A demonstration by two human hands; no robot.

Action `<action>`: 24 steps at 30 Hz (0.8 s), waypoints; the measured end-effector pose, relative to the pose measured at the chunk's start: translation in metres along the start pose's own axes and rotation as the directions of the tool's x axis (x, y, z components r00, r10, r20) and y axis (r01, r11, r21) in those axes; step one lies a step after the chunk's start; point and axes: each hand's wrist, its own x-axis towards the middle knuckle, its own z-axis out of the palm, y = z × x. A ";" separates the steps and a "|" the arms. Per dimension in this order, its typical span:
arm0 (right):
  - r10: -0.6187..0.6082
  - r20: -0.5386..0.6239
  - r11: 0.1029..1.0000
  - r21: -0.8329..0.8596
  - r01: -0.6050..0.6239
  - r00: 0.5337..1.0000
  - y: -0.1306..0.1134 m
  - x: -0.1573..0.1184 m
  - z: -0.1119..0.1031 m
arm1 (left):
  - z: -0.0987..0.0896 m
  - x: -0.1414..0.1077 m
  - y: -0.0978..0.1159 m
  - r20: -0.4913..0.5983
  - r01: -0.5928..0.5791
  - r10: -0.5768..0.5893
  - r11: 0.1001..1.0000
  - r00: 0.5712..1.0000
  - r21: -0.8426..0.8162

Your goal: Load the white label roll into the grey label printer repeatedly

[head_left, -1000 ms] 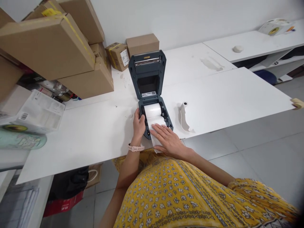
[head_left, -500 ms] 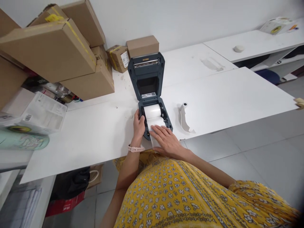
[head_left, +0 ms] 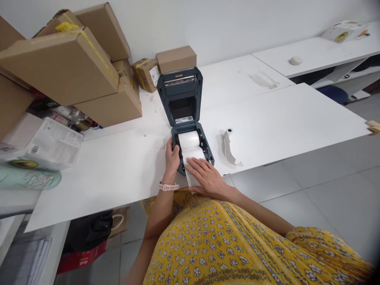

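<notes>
A dark blue-grey label printer stands at the front edge of the white table, its lid tipped up and back. Inside lies a white paper roll, and a paper strip runs from it over the printer's front. My left hand grips the printer's left side, thumb on the upper rim. My right hand lies flat over the strip at the front, fingers stretched and close together. It covers part of the strip and of the printer's front.
Right of the printer, a small core with a curled paper tail rests on the white table. Cardboard boxes are stacked at the left, with smaller boxes behind the printer. A white carton and a green cylinder sit front left.
The view has shifted slightly. Both hands keep their places, left on the printer's side and right on the paper strip.
</notes>
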 end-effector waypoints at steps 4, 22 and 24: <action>0.008 0.016 1.000 0.016 -0.008 1.000 -0.002 0.002 0.001 | 0.000 0.000 0.006 0.003 0.018 -0.018 1.000 1.000 0.009; 0.475 -0.279 0.583 0.810 -0.061 0.835 0.159 0.169 -0.122 | -0.013 -0.093 0.015 0.170 0.208 -0.186 0.971 0.968 -0.121; 0.462 -0.254 0.562 0.825 -0.059 0.850 0.162 0.169 -0.110 | -0.015 -0.096 0.012 0.180 0.197 -0.174 0.973 0.968 -0.119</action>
